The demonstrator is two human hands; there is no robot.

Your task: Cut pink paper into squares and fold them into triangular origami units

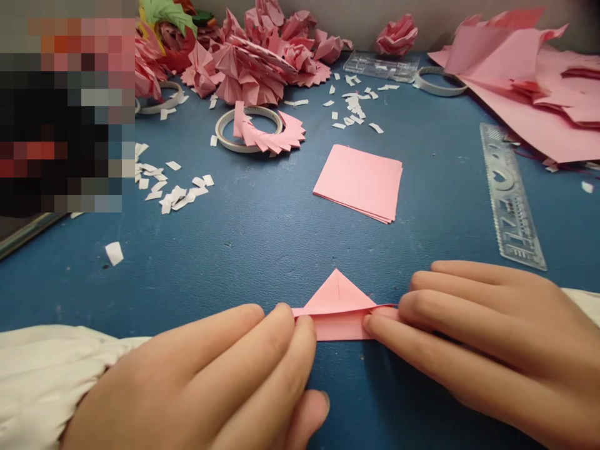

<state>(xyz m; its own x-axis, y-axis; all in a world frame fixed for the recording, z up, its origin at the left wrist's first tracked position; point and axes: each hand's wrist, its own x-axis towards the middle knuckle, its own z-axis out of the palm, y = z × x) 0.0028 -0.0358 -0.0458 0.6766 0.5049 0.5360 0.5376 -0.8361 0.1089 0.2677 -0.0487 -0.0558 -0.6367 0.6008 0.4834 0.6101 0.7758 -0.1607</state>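
Note:
A pink paper [338, 292] lies folded on the blue table near its front, a triangular point facing away above a folded strip. My left hand [225, 375] presses the left end of the strip, its fingers held together. On the right end, my right hand [487, 331] holds the fold with its fingertips. Both hands hide the ends of the strip. Beyond them lies a stack of square pink papers [360, 181]. Further back, a curved piece of folded pink segments [276, 134] rests partly over a tape roll [226, 139].
A clear stencil ruler [510, 200] lies at the right. White paper scraps [175, 197] are scattered at left and back. Crumpled pink paper shapes [262, 56] fill the back, another tape roll [440, 82] and large pink sheets [520, 94] the back right. The upper left is pixelated.

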